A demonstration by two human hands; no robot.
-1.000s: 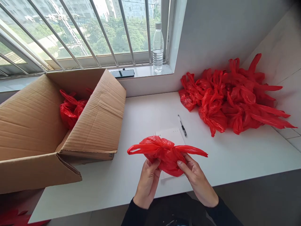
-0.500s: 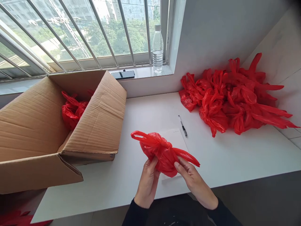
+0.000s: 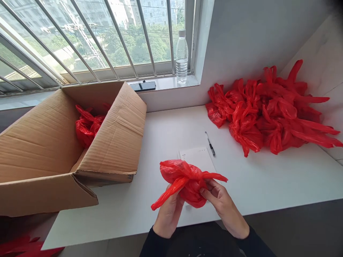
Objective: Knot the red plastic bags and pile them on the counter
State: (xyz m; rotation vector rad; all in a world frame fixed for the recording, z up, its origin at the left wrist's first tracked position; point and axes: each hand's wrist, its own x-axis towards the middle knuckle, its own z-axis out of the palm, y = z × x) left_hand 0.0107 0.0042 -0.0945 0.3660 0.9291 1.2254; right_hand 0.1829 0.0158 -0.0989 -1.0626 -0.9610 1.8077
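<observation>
Between my two hands is a knotted red plastic bag (image 3: 191, 182), held above the near part of the white table (image 3: 171, 132). My left hand (image 3: 170, 212) grips its left side from below, with the fingers partly hidden behind the bag. On the other side my right hand (image 3: 221, 200) pinches the bag, thumb in front. One tied handle hangs down over my left hand, and the other sticks out to the right. What the bag contains is hidden. Beneath it lies a white sheet of paper (image 3: 198, 155) with small handwriting, and a black pen (image 3: 210, 145) rests just right of the paper.
An open cardboard box (image 3: 115, 142) at left holds red bags (image 3: 87, 128). A heap of knotted red bags (image 3: 276, 110) sits at the right against the wall. A water bottle (image 3: 182, 59) and a phone (image 3: 143, 86) are on the windowsill. More red plastic (image 3: 24, 246) shows low at left.
The bag has turned in my hands: its left handle, which pointed up and left, now droops down over my left hand. The view has shifted slightly.
</observation>
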